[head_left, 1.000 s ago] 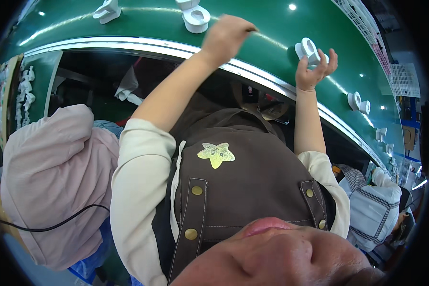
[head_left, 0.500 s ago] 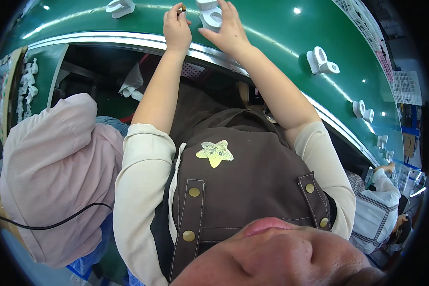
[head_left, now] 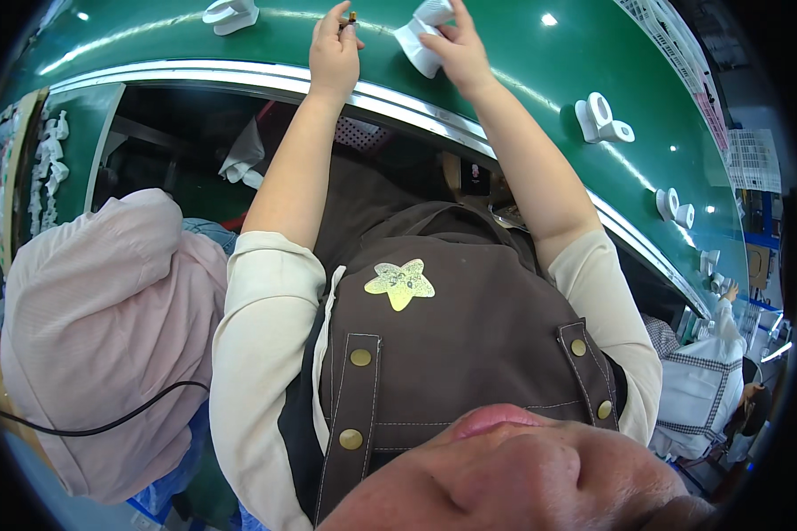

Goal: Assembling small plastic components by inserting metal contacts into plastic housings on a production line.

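Observation:
My right hand (head_left: 466,55) grips a white plastic part (head_left: 422,46) with rounded ends. The part is tilted over the green work surface (head_left: 522,44), and its far end is cut by the top of the picture. To its left, my left hand (head_left: 335,58) pinches a small dark piece with an orange-gold tip (head_left: 352,18) between thumb and fingers. Its exact kind is too small to make out. The two hands are apart, both beyond the metal edge rail (head_left: 239,74).
Similar white parts stand on the green surface: one at far left (head_left: 231,15), one at right (head_left: 604,120), another farther right (head_left: 674,205). A person in a pink hood (head_left: 106,345) sits close on my left. Another person in white (head_left: 704,389) works at far right.
My right hand has moved right and turned the white part onto a tilt. My left hand has shifted slightly right with the small piece. The nearer white parts appear slightly farther right.

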{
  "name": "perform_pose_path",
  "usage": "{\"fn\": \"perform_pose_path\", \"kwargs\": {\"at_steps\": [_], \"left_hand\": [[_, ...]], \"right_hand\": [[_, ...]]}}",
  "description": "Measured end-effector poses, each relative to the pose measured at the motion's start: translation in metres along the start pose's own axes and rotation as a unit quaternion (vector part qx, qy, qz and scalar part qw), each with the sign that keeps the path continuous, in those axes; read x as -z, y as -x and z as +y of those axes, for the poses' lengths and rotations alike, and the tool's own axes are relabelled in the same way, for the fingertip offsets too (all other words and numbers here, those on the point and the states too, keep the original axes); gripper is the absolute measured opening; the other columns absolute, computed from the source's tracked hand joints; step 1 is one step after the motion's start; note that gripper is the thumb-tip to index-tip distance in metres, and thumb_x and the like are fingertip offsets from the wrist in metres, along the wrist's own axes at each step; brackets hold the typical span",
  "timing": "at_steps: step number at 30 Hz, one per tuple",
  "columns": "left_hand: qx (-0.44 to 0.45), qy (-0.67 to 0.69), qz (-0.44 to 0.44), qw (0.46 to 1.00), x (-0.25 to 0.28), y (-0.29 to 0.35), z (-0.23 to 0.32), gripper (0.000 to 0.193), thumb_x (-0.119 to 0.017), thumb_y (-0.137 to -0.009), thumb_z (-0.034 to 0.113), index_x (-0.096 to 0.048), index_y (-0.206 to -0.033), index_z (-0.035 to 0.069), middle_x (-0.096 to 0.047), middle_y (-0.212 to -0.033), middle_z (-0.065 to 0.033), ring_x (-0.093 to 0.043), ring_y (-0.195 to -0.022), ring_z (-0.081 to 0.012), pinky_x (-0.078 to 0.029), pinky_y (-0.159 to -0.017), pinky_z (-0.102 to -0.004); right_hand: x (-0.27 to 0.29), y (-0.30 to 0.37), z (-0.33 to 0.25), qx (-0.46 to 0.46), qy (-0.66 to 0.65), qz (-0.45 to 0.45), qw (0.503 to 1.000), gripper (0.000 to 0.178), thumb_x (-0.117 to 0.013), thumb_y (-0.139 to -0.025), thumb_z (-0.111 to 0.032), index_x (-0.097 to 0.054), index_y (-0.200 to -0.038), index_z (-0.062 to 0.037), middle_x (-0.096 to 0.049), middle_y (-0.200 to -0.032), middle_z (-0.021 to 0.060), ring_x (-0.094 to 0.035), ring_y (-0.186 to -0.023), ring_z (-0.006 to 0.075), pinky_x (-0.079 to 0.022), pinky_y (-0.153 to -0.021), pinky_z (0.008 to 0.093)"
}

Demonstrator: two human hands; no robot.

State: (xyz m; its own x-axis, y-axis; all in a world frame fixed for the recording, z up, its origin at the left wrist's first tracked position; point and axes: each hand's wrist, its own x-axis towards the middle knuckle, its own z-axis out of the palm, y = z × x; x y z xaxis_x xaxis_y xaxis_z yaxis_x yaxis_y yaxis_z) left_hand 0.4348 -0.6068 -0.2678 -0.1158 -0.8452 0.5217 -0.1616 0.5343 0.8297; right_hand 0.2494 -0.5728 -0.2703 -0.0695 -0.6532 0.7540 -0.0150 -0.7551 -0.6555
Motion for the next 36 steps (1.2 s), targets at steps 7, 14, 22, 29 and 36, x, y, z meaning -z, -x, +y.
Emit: {"fn": "perform_pose_path", "kwargs": {"at_steps": [7,14,22,29,36], "left_hand": [[-0.012,0.005,-0.133,0.991,0.003,0.002,-0.011,0.037,-0.046,-0.090,0.006,-0.051,-0.125,0.012,-0.049,-0.100,-0.0069,-0.053,-0.078,-0.0136,-0.045,-0.076,-0.0274],[-0.031,-0.198,-0.225,0.953,-0.010,0.005,0.002,0.025,-0.054,-0.087,0.013,-0.060,-0.111,0.012,-0.056,-0.094,-0.0084,-0.058,-0.086,-0.0277,-0.047,-0.080,-0.0362],[-0.105,-0.343,-0.166,0.918,-0.008,0.008,0.004,0.018,-0.061,-0.084,0.020,-0.065,-0.100,0.012,-0.057,-0.095,-0.0082,-0.058,-0.090,-0.0275,-0.049,-0.078,-0.0390],[-0.096,-0.342,-0.256,0.899,-0.010,0.005,0.003,0.018,-0.060,-0.084,0.021,-0.063,-0.099,0.011,-0.057,-0.094,-0.0098,-0.059,-0.087,-0.0289,-0.050,-0.075,-0.0400],[-0.145,-0.235,-0.170,0.946,-0.017,0.009,0.003,0.017,-0.059,-0.085,0.017,-0.062,-0.095,0.004,-0.062,-0.089,-0.0106,-0.061,-0.079,-0.0282,-0.051,-0.067,-0.0390]], "right_hand": [[0.021,0.028,-0.087,-0.475,-0.338,0.140,0.800,0.053,-0.026,-0.095,-0.033,-0.040,-0.132,0.0021,-0.047,-0.130,0.0249,-0.056,-0.107,0.0329,-0.048,-0.087,0.0426],[0.038,0.063,-0.087,-0.415,-0.459,0.122,0.776,0.055,-0.026,-0.095,-0.038,-0.043,-0.130,0.0014,-0.048,-0.129,0.0238,-0.055,-0.109,0.0342,-0.047,-0.089,0.0431],[0.024,0.068,-0.099,-0.425,-0.375,0.197,0.800,0.055,-0.027,-0.096,-0.040,-0.043,-0.130,-0.0004,-0.048,-0.129,0.0214,-0.053,-0.112,0.0332,-0.045,-0.093,0.0425],[0.017,0.067,-0.098,-0.429,-0.341,0.181,0.817,0.055,-0.027,-0.096,-0.041,-0.043,-0.130,-0.0014,-0.051,-0.127,0.0188,-0.053,-0.113,0.0303,-0.046,-0.093,0.0411],[0.008,0.066,-0.091,-0.420,-0.344,0.213,0.812,0.052,-0.028,-0.095,-0.036,-0.045,-0.126,0.0019,-0.054,-0.121,0.0188,-0.055,-0.109,0.0362,-0.044,-0.094,0.0464]]}}
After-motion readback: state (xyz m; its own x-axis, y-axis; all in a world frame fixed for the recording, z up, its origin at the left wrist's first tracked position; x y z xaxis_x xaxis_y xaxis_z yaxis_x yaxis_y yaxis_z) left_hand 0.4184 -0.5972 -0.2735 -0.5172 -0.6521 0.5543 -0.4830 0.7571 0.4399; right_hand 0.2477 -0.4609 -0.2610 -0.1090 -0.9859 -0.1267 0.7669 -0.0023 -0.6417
